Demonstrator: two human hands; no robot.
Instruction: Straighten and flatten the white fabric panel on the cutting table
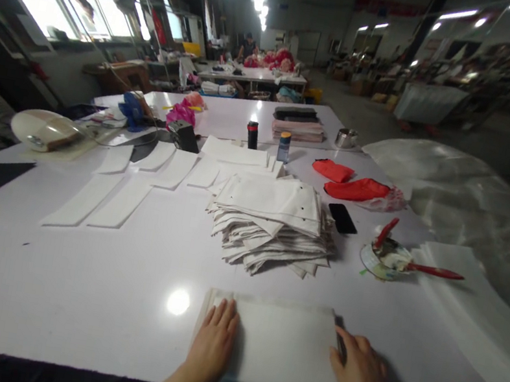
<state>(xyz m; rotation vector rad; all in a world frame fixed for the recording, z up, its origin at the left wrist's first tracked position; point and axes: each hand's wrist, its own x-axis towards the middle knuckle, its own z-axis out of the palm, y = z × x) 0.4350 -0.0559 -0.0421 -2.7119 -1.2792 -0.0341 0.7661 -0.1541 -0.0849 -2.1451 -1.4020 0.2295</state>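
Note:
A white rectangular sheet (281, 347), perhaps fabric or felt, lies at the table's near edge. My left hand (215, 339) rests flat on its left side, fingers stretched out and holding nothing. At the sheet's right edge, my right hand (362, 368) is closed on a thin dark tool (340, 340), with the index finger along it. The tool's exact kind does not show. Just beyond the sheet stands an untidy stack of off-white pieces (274, 221), the top one marked with small dark dots.
To the right are a black phone (343, 218), a dish (380, 266) with red-handled brushes, red cloth pieces (357, 188) and white sheets (475, 309). White strips (122, 204) lie at left. Two bottles (284, 147) stand behind the stack. Clear plastic sheeting (481, 198) borders the table.

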